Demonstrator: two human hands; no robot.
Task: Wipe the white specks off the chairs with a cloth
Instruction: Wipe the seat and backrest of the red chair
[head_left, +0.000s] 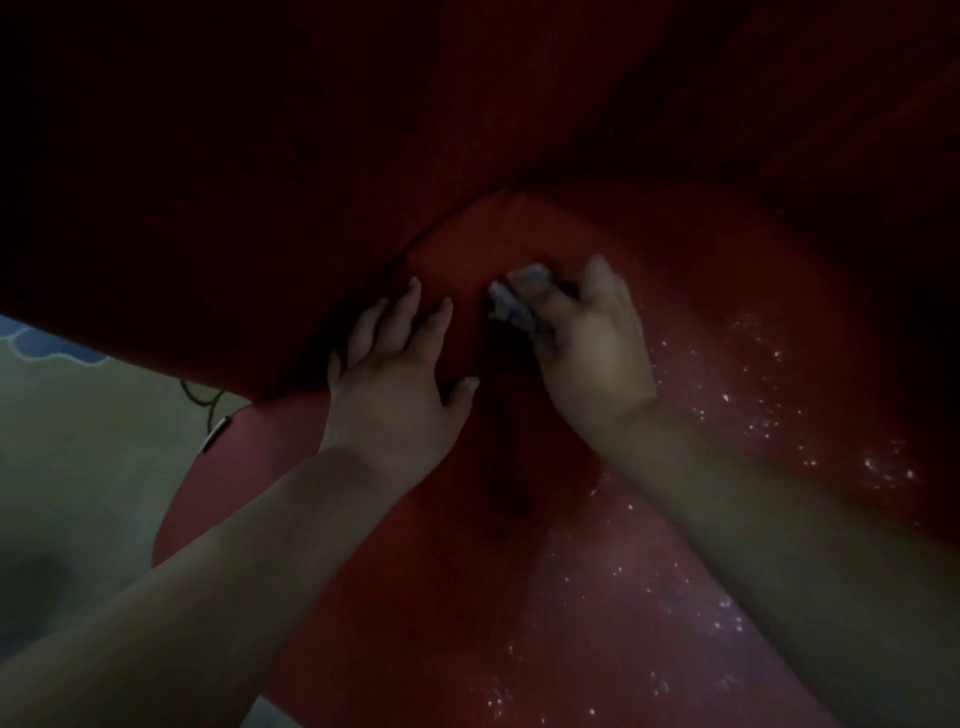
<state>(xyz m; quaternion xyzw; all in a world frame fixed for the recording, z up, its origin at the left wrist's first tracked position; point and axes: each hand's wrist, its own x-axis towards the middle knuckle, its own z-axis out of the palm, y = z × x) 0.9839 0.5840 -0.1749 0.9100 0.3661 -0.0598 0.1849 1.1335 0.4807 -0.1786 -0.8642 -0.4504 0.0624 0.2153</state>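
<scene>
A red chair fills the dim view; its seat (467, 597) runs back to a dark red backrest (363, 156). White specks (753, 410) dot the seat's right side and front. My right hand (592, 338) is closed around a small grey cloth (514, 301) and presses it onto the seat near the corner where seat meets back. Flat beside it, my left hand (395, 374) rests on the seat with its fingers spread, holding nothing.
To the left of the chair lies a pale floor (78, 467) with a blue patterned patch (41, 343) at its far edge. A dark thin cord (202, 400) lies on the floor by the seat's left edge.
</scene>
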